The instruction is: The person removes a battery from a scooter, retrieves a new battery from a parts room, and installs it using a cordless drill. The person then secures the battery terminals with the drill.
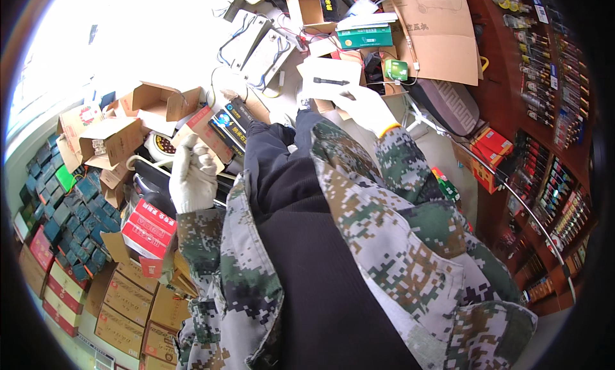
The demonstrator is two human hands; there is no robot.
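Observation:
My right hand (365,110), in a white glove with a yellow cuff, pinches the lower right edge of a white flat card or box (323,71), which bears a dark elongated shape, either printed or lying on it. It is held out above my legs. My left hand (193,174), also gloved, is curled up at the left of my lap, beside a black tubular-framed object (154,172) and a leaning dark printed box (234,123); whether anything is inside its fingers is hidden. My dark-trousered legs (275,178) stretch forward between the two hands.
Open cartons (102,136), a red box (147,229) and piled teal blocks (77,203) crowd the left, with stacked cartons (122,312) below. Ahead sit metal units with wires (262,53), a green box (364,37) and a large cardboard sheet (435,49). Wooden shelves of small goods (538,114) line the right.

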